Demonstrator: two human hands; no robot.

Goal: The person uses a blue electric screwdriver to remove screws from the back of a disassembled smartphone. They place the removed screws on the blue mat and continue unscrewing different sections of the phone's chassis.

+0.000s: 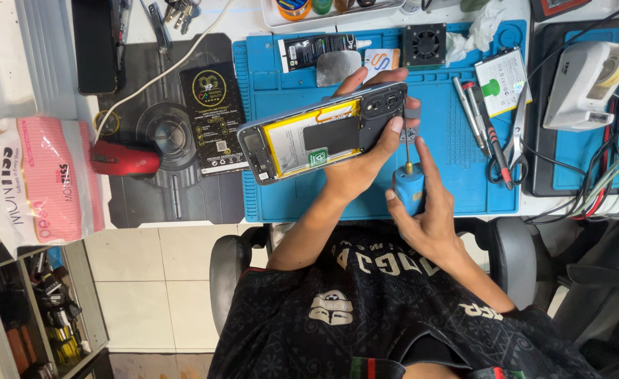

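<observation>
My left hand (363,163) holds an opened phone (316,133) above the blue work mat (457,182). The phone's back is off, showing a yellow-edged battery and a black camera block. My right hand (432,214) grips a blue-handled screwdriver (409,188) upright. Its thin shaft points up at a small grey part (410,125) beside the phone's camera end, close to my left fingertips.
On the mat lie screwdrivers (469,105), scissors (511,151), a white battery (502,81), a small black fan (424,43) and a metal plate (337,67). A red mouse (123,158) and a pink-and-white bag (39,179) are at the left. A white device (583,84) with cables is at the right.
</observation>
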